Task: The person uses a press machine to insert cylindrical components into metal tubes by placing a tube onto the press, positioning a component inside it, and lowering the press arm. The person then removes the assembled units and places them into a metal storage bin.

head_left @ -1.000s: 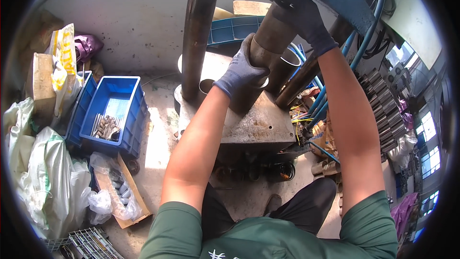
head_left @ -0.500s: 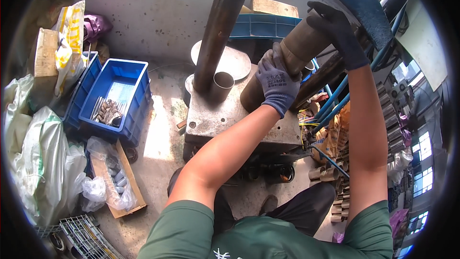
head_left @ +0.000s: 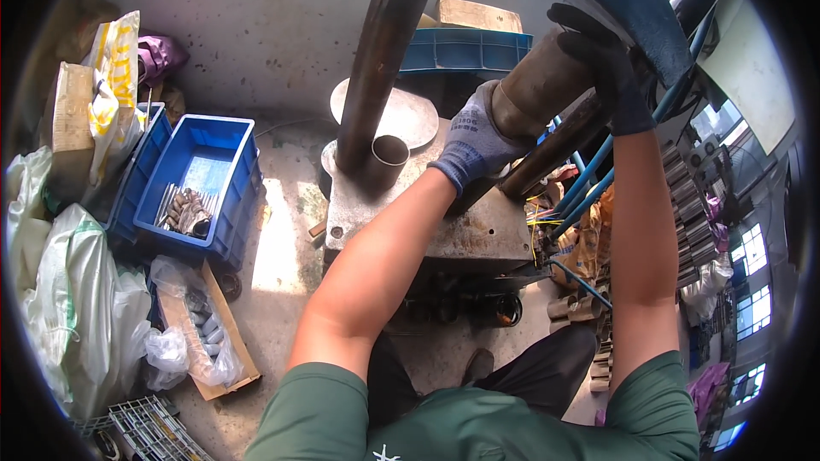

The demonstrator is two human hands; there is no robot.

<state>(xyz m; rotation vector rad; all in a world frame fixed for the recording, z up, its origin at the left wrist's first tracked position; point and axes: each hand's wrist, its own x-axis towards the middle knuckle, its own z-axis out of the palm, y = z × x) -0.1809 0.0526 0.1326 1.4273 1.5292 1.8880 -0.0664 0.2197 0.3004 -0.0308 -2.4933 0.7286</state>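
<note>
A brownish metal cylinder (head_left: 543, 78) tilts in the air over a machine's worn metal bed (head_left: 478, 230). My left hand (head_left: 480, 135), in a grey-blue glove, is closed around its lower end. My right hand (head_left: 605, 64), in a dark glove, grips its upper end; the palm side is hidden. On the bed, left of my left hand, stands a short open metal tube (head_left: 390, 154) beside a thick dark column (head_left: 389, 51). What lies directly beneath the cylinder is mostly covered by my left hand and forearm.
A second dark column (head_left: 559, 143) leans close behind my hands, and a blue machine part (head_left: 636, 8) overhangs them. At left are a blue bin (head_left: 229, 205) holding metal pieces, white sacks (head_left: 81, 307) and a cardboard tray (head_left: 229, 316). Many metal tubes (head_left: 679, 205) are stacked at right.
My left hand has shifted left and down slightly around the cylinder's lower end, with its wrist turned. The right hand stays at the upper end. The whole view has shifted slightly.
</note>
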